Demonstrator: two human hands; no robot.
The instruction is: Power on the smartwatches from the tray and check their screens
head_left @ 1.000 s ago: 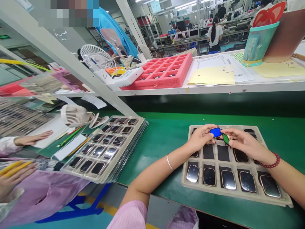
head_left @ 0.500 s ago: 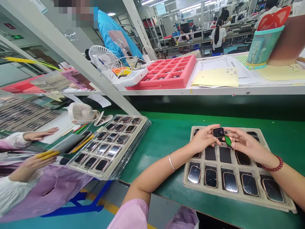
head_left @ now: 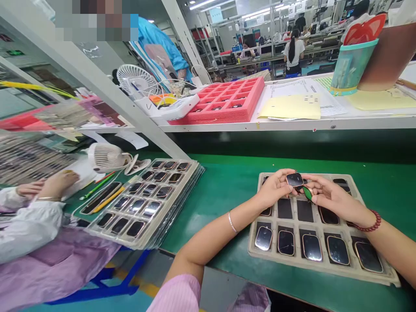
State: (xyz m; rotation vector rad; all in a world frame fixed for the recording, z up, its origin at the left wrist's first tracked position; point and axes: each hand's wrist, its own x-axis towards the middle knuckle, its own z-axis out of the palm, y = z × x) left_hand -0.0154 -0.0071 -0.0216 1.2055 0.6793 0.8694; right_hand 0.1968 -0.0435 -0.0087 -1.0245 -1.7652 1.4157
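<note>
Above the far side of the pale tray (head_left: 269, 255), both hands are working close together. The left hand (head_left: 275, 189) is pinching a dark-screened watch body (head_left: 294, 179) between its narrow fingers, and the right hand (head_left: 334, 197) is holding a green-lit watch body (head_left: 307, 193) just beside it. Whether the right fingers are also touching the dark one, I cannot tell. The tray is lying on the right of the green table (head_left: 221, 195), carrying more watch bodies. On the left, a tray stack (head_left: 173, 193) is standing near a white fan (head_left: 105, 157).
</note>
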